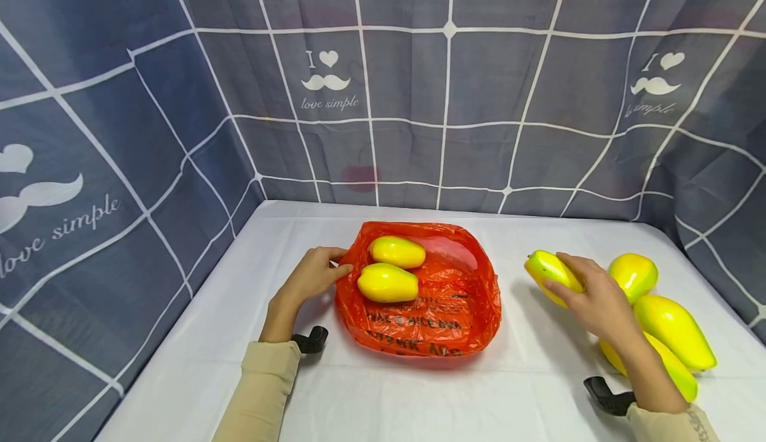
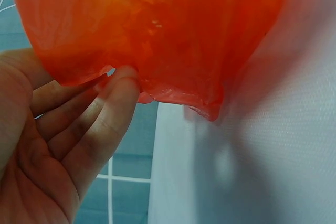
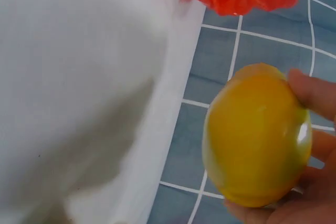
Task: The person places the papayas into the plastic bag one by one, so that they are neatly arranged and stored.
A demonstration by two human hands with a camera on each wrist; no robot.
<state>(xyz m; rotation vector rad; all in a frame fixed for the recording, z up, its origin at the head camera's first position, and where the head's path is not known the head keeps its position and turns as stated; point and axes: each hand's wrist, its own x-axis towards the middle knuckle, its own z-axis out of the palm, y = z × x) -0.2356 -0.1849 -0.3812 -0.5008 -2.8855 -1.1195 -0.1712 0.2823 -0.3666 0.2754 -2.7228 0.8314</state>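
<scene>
- Here's the left hand (image 1: pixel 314 272), pinching the rim of the red plastic bag (image 1: pixel 467 282) at its 9-to-10 o'clock edge; one small grip on flimsy film, so a sharp tug could tear it or drag the bag across the white table (image 1: pixel 479 402)
- Out at the bag's 3 o'clock, apart from the rim, the right hand (image 1: pixel 598 302) has thumb and fingers round a glossy held fruit (image 1: pixel 549 272); skin that slick may squirt loose if the squeeze is uneven
- Watch that 3 o'clock rim: no hand on it, so a low knock from fruit or knuckles could fold it inward
- Inside the bag, the upper fruit (image 1: pixel 397 252) at 11 and the lower fruit (image 1: pixel 387 283) at 9 lie side by side; any jerk on the rim could roll them towards 3
- And danger at 3 to 4 o'clock: a round fruit (image 1: pixel 636 276), a large fruit (image 1: pixel 675 330) and a near fruit (image 1: pixel 673 365), the last partly hidden by the right forearm; touching, can't tell, but a careless brush could send it rolling
</scene>
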